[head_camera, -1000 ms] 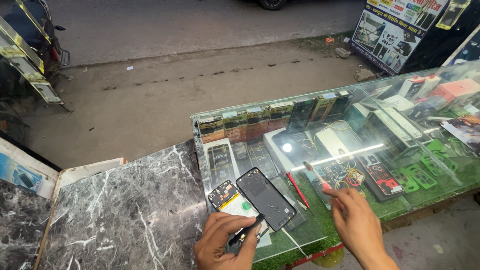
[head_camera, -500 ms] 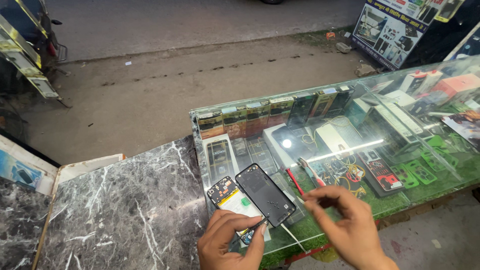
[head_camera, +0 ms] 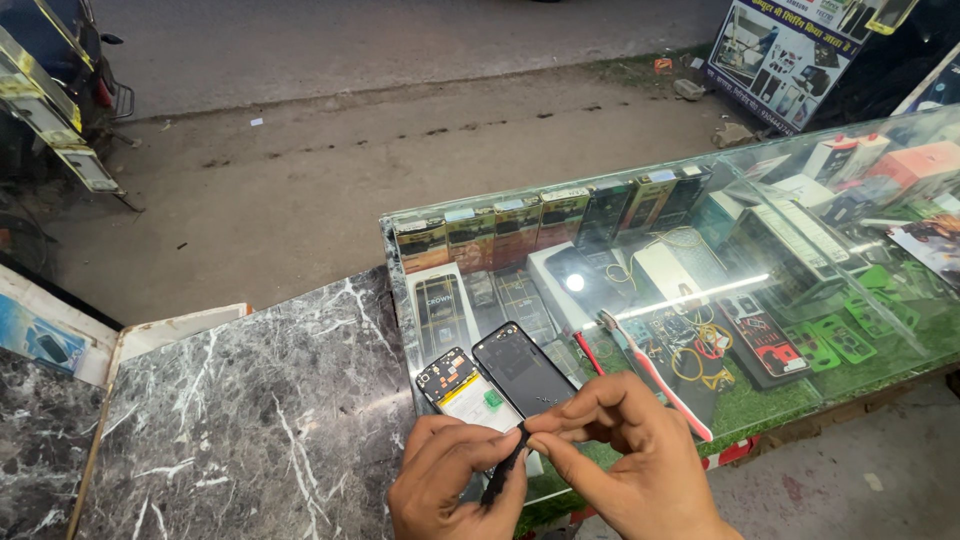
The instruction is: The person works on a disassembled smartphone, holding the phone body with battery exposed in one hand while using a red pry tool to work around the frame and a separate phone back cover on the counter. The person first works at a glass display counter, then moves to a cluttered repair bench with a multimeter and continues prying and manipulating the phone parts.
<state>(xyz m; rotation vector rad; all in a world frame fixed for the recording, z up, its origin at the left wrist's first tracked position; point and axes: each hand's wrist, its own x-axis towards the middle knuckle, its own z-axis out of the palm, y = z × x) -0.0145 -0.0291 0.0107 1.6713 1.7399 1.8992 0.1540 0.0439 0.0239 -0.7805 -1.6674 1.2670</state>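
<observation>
glass display counter [head_camera: 640,190] | left hand [head_camera: 450,480] grips thin black tool [head_camera: 503,468] | right hand [head_camera: 625,450] pinches its tip | opened black phone [head_camera: 468,385] just beyond

The counter's surface [head_camera: 800,260] is glossy, reflective glass, beside polished grey marble [head_camera: 250,420] with white veins. The phone back cover [head_camera: 520,365] looks like matt black plastic; the ground [head_camera: 350,170] is rough concrete.
</observation>
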